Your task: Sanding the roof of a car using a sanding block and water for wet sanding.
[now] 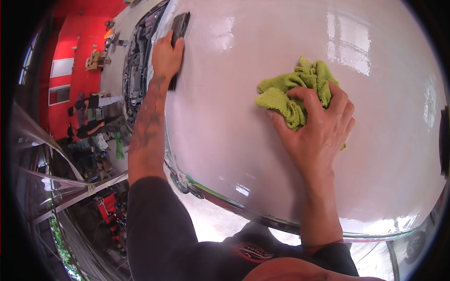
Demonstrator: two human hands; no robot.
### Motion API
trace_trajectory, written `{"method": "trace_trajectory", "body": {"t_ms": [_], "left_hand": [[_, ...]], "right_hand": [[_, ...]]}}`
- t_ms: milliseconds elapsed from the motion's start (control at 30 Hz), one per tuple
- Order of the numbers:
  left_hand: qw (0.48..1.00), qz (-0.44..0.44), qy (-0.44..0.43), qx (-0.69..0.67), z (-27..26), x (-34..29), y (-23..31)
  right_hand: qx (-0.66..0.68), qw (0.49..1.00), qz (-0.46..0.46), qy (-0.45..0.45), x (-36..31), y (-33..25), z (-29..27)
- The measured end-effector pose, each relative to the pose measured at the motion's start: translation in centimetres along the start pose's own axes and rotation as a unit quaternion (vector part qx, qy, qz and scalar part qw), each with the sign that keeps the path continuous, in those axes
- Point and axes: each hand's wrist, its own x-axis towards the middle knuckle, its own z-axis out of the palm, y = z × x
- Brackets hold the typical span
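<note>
A broad, pale, glossy car body panel [225, 117] spreads out in front of me, with window reflections shining on it. My left hand [168, 56] is closed around a long, dark, narrow block, likely a sanding block [181, 27], lying along the panel's left edge. Right of the middle, my right hand [323, 122] grips a crumpled yellow-green cloth [286, 86] against the panel. Its thumb and fingers are bent into the folds, and part of the cloth is hidden beneath the hand.
An exposed dark engine bay [138, 70] lies beyond the panel's left edge. Two people [93, 114] are farther left, near a red wall [84, 33]. Strips of green and dark trim [220, 201] follow the panel's near edge, close to my body. Red equipment [108, 208] stands at lower left.
</note>
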Motion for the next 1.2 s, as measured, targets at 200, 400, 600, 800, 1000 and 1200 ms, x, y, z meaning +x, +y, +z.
{"method": "trace_trajectory", "body": {"t_ms": [200,400,600,800,1000,1200], "left_hand": [[0.997,-0.036,-0.041,-0.048,1.5,3.5,0.3],[0.998,0.033,-0.042,-0.045,-0.4,-6.8,-0.4],[0.997,-0.020,-0.071,0.015,1.3,9.2,-1.9],[0.996,0.051,-0.067,-0.033,0.4,-4.7,-0.4],[0.996,0.014,-0.076,-0.038,0.7,4.3,-3.1],[0.998,-0.022,-0.053,-0.020,2.2,4.5,0.7]], "right_hand": [[-0.035,0.999,0.002,0.004,0.1,0.9,0.1],[-0.015,1.000,0.018,-0.012,0.1,0.8,-0.4],[0.021,1.000,0.001,0.013,0.0,0.0,-0.1],[0.002,1.000,-0.004,0.011,0.1,1.4,-0.2],[0.013,1.000,-0.004,0.010,-0.1,-0.2,0.0],[-0.006,1.000,-0.016,0.024,0.1,0.9,0.6]]}}
